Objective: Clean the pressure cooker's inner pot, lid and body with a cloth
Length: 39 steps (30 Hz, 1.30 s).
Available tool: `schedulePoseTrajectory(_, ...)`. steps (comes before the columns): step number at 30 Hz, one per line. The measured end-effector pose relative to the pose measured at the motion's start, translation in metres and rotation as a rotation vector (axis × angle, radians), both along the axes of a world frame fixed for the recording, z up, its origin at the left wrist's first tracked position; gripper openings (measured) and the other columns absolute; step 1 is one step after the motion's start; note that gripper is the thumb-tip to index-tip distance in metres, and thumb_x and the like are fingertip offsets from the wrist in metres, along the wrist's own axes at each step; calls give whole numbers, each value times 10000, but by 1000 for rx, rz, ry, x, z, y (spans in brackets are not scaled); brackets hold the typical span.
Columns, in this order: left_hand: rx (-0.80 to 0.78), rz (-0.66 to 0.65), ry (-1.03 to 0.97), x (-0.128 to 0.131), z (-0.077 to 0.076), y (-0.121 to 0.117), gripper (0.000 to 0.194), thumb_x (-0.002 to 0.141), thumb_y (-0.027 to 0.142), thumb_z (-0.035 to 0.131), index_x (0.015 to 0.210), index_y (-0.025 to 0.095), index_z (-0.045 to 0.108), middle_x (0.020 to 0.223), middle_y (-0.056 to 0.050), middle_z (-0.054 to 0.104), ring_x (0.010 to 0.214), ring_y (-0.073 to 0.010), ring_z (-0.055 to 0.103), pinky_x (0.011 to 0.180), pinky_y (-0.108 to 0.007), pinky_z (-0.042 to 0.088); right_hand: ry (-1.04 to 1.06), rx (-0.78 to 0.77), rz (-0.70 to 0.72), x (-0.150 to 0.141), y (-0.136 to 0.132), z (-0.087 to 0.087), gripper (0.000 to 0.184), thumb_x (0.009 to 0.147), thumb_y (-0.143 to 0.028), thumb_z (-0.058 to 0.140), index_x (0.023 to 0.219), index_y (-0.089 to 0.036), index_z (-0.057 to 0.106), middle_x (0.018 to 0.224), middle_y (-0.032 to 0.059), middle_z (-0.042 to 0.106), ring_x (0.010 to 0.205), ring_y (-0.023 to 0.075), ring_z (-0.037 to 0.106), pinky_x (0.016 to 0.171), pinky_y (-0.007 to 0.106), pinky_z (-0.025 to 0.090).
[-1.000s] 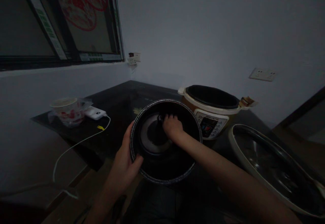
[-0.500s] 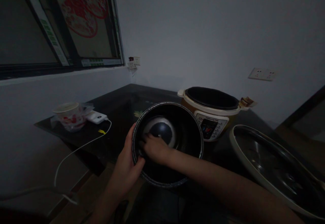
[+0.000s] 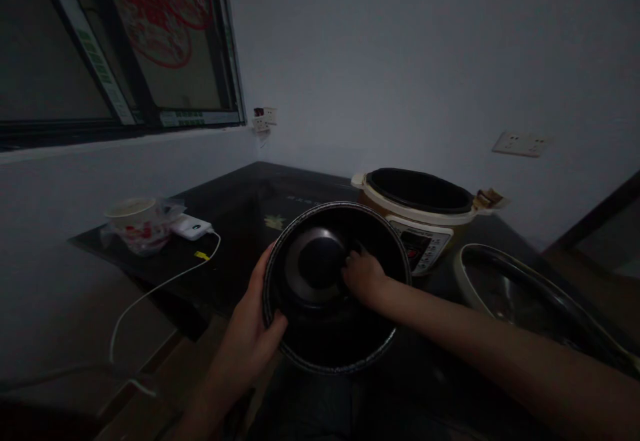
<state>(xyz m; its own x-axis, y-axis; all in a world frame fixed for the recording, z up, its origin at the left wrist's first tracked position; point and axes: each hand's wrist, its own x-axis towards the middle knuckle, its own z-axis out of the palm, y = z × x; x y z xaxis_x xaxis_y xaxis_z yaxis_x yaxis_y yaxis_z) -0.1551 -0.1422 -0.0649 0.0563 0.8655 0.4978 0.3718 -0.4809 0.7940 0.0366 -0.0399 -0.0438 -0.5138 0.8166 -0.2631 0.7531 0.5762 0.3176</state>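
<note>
A round black inner pot [image 3: 320, 354] with a speckled rim is tilted so that its inside faces me. My left hand [image 3: 260, 324] grips its left rim, thumb over the edge and fingers behind the outer wall. Down inside the pot is my right hand [image 3: 365, 278], its fingers curled against the right inner wall. Whether something dark lies under those fingers is too dim to make out. Behind the pot stands an electric pressure cooker [image 3: 423, 244] with its top uncovered. Its lid [image 3: 470, 288] rests at the right, partly behind my right forearm.
On the dark table [image 3: 235, 194], a cup in a plastic bag [image 3: 137, 228] stands at the left beside a white power bank [image 3: 191, 226]. A white cable [image 3: 150, 288] runs from it over the table edge. Wall sockets [image 3: 520, 144] are at the back right.
My right hand has swept around inside the pot, first to the lower left and then across to the right wall. The pot has shifted slightly right, still in my left hand.
</note>
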Motion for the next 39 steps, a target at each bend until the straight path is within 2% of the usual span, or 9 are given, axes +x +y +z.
schedulePoseTrajectory(5, 26, -29, 19, 2, 2, -2, 673, 915, 217, 502, 1495, 340, 183, 1563, -43, 297, 1429, -263, 290, 1171, -479, 251, 87, 195, 42, -13, 15, 22, 357, 879, -13, 379, 1058, -40, 688, 1207, 234, 627, 1161, 295, 545, 880, 413, 460)
schedulePoseTrajectory(10, 31, -28, 31, 1, 1, -2, 662, 915, 214, 499, 1495, 316, 196, 1556, -56, 310, 1423, -272, 302, 1168, -477, 262, 201, 267, 260, -34, 20, 29, 397, 961, -120, 333, 1293, -138, 550, 1405, 123, 508, 1247, 246, 460, 966, 402, 416)
schedulePoseTrajectory(13, 27, -19, 19, 0, 1, -1, 658, 916, 222, 497, 1496, 302, 198, 1554, -62, 312, 1422, -275, 304, 1164, -480, 270, 229, 263, 310, -34, 23, 27, 394, 966, -146, 348, 1315, -180, 529, 1437, 86, 483, 1272, 239, 440, 972, 396, 425)
schedulePoseTrajectory(19, 13, -1, 14, -1, 0, -1, 665, 903, 189, 494, 1496, 284, 208, 1557, -66, 309, 1427, -277, 294, 1172, -478, 255, 229, 232, 142, -6, 26, 18, 393, 915, -116, 424, 1282, -143, 562, 1364, 181, 530, 1239, 306, 498, 789, 370, 529)
schedulePoseTrajectory(25, -6, 2, -25, 0, 1, -4, 659, 904, 202, 504, 1493, 267, 216, 1556, -73, 314, 1426, -272, 299, 1167, -468, 270, 244, 192, 56, 12, 13, 2, 384, 918, -221, 504, 1288, -133, 556, 1363, 189, 526, 1228, 343, 506, 922, 458, 484)
schedulePoseTrajectory(29, 12, -8, 0, 2, 4, -4, 652, 914, 211, 499, 1490, 299, 207, 1561, -50, 308, 1429, -254, 294, 1165, -452, 279, 321, 234, 25, 0, 20, 6, 455, 911, -298, 538, 1328, -120, 511, 1353, 217, 513, 1288, 364, 438, 923, 449, 473)
schedulePoseTrajectory(33, 15, -2, 10, 3, 4, -5, 659, 911, 212, 497, 1494, 293, 200, 1563, -54, 301, 1432, -262, 286, 1169, -465, 263, 410, 287, 69, -24, 29, 9, 430, 937, -311, 475, 1334, -144, 491, 1333, 189, 528, 1268, 346, 442, 941, 471, 441)
schedulePoseTrajectory(37, 20, 10, 45, 4, 3, -5, 689, 894, 181, 482, 1504, 275, 178, 1566, -68, 291, 1437, -270, 271, 1174, -485, 238, 458, 314, 172, -49, 20, -4, 394, 965, -288, 387, 1328, -164, 478, 1377, 170, 491, 1244, 330, 440, 953, 522, 407)
schedulePoseTrajectory(39, 31, 23, 61, 5, 3, -4, 709, 872, 151, 481, 1504, 271, 181, 1567, -68, 287, 1442, -269, 259, 1179, -493, 216, 449, 288, 289, -57, 11, -15, 364, 968, -259, 369, 1299, -188, 503, 1386, 141, 494, 1235, 305, 445, 956, 517, 409)
